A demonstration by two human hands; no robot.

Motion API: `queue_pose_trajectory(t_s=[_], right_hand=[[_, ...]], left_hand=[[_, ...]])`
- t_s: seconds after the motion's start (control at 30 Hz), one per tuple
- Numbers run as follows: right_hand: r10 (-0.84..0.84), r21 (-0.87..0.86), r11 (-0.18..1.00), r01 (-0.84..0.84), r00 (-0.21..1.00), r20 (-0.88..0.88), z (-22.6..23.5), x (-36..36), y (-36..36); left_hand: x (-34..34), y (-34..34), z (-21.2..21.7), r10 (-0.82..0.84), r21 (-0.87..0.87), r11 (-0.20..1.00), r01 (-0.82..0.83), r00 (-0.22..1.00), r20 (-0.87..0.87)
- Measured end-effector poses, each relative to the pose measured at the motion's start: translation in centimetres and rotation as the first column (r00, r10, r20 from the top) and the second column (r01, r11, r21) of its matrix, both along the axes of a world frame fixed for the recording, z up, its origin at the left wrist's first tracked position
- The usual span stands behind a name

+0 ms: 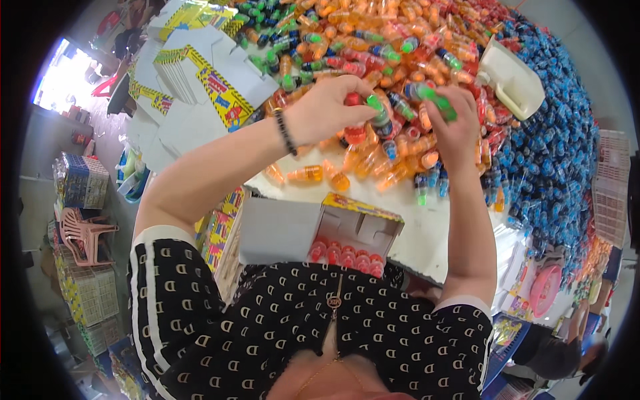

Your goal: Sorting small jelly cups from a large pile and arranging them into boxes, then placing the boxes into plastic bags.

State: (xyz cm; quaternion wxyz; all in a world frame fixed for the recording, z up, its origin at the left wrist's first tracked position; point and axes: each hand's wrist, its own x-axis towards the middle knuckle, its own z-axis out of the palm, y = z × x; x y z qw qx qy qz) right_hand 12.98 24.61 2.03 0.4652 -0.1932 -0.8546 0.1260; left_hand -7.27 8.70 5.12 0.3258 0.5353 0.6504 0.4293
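Your left hand [327,110] grips a red bottle [355,133] and a green-capped bottle [380,115] in closed fingers [352,85]; your right hand [459,127] grips a blurred green bottle [438,105]. Beneath and beyond the fingers: a heap of bottles [427,50]. Nearer you than the fingers: an open box [363,207] holding pinkish-red bottles [347,259].

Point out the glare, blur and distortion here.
Head view: the bright patch at upper left is blown out; the right hand and its green-topped bottle look slightly smeared; fisheye curvature bends the outer scene, with black corners.
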Motion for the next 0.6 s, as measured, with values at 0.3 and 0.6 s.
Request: queue_pose_trajectory(t_s=[0.3,0.6], right_hand=[[0.504,-0.594,0.750,-0.291,0.834,0.227,-4.4,11.2,-15.7],[0.543,-0.508,0.757,-0.411,0.828,0.139,-9.1,10.3,-18.2]], left_hand=[[7.9,-13.1,-5.2,-0.510,-0.033,0.857,0.514,0.837,-0.198],[7.6,-11.0,-6.3,-0.802,-0.489,0.553,0.675,0.590,-0.092]])
